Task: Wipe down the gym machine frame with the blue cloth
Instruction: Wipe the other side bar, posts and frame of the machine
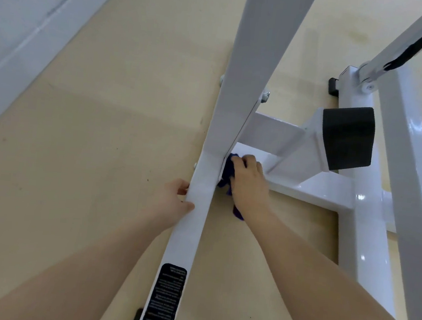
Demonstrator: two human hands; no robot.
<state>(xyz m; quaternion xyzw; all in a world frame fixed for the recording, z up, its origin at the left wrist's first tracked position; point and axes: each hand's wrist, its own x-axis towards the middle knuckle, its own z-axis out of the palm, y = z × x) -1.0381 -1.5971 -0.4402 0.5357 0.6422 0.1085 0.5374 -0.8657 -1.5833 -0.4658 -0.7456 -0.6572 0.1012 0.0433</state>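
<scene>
The white gym machine frame [192, 225] runs along the beige floor and rises in a slanted post near the centre. My left hand [172, 197] grips the floor bar from its left side, thumb on top. My right hand [250, 184] holds the bunched blue cloth [226, 173] and presses it against the right side of the bar, at the joint where the slanted post meets it. Most of the cloth is hidden under my palm; a tail of it hangs out below my wrist.
A black rubber pad [346, 137] caps a stub of the frame at the right. More white bars [367, 244] cross the floor at the right. A black warning label [166, 298] sits on the near bar. A white wall base [21, 43] runs along the left.
</scene>
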